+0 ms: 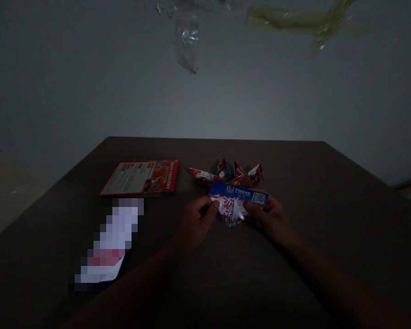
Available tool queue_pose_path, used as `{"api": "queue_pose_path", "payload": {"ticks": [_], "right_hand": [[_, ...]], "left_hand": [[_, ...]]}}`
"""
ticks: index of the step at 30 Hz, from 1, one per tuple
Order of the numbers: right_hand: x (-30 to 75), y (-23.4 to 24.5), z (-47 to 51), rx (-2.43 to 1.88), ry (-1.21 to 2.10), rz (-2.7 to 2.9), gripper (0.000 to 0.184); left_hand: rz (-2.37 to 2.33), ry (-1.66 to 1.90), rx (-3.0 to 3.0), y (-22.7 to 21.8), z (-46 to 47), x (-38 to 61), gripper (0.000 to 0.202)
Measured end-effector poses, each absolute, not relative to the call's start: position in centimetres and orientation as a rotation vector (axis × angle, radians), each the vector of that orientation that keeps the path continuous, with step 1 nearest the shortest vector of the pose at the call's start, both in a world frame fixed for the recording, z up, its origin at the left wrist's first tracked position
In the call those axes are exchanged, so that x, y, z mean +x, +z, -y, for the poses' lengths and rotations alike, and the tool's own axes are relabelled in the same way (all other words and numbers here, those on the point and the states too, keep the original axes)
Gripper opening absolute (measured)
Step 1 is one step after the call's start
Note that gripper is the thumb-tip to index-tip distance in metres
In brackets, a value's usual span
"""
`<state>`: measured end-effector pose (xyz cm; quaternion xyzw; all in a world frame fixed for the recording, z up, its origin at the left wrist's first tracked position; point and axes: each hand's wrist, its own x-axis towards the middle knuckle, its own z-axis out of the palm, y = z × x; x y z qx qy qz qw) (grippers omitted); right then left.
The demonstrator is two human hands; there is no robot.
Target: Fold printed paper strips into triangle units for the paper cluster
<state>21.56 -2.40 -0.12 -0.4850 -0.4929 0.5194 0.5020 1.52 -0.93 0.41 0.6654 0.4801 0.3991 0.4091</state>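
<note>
Between my two hands is a folded sheet of printed paper (231, 211), with a blue band and a QR code along its top and a pointed lower edge. My left hand (196, 220) pinches its left side between thumb and fingers. On the right side, my right hand (272, 219) grips it with the thumb in front and the fingers behind. Just beyond the sheet, folded paper boats (254, 174) in red, white and blue sit on the table, partly hidden by it.
A stack of printed leaflets (132, 178) lies at the left on the dark table (315, 183). Nearer to me is a lit phone (116, 235) with a blurred screen. Behind the table stands a grey wall (260, 100) with clear and yellowish tape (291, 20) on it.
</note>
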Motion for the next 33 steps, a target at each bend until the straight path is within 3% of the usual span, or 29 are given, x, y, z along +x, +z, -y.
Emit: {"api": "queue_pose_path", "payload": {"ticks": [2,9,17,24,33], "right_hand": [[21.6,-0.2,2.4,-1.177,1.249,1.233,0.023],[21.6,-0.4,2.3,-1.17,1.182,1.347,0.039],[21.5,-0.2,2.1,-1.148,1.153,1.338,0.03],[21.9,0.0,2.2,-1.197,1.205,1.439,0.039],[21.8,0.0,2.2,-1.29,1.268,1.415,0.029]], "left_hand": [[-1.217,1.01,1.665,0.4,0.9,1.5,0.032],[-1.212,1.011,1.647,0.2,0.9,1.4,0.031],[-1.149,1.024,1.564,0.7,0.8,1.4,0.022],[-0.94,1.031,1.372,0.5,0.1,1.1,0.016],[-0.954,0.96,1.251,0.0,-0.1,1.3,0.013]]}}
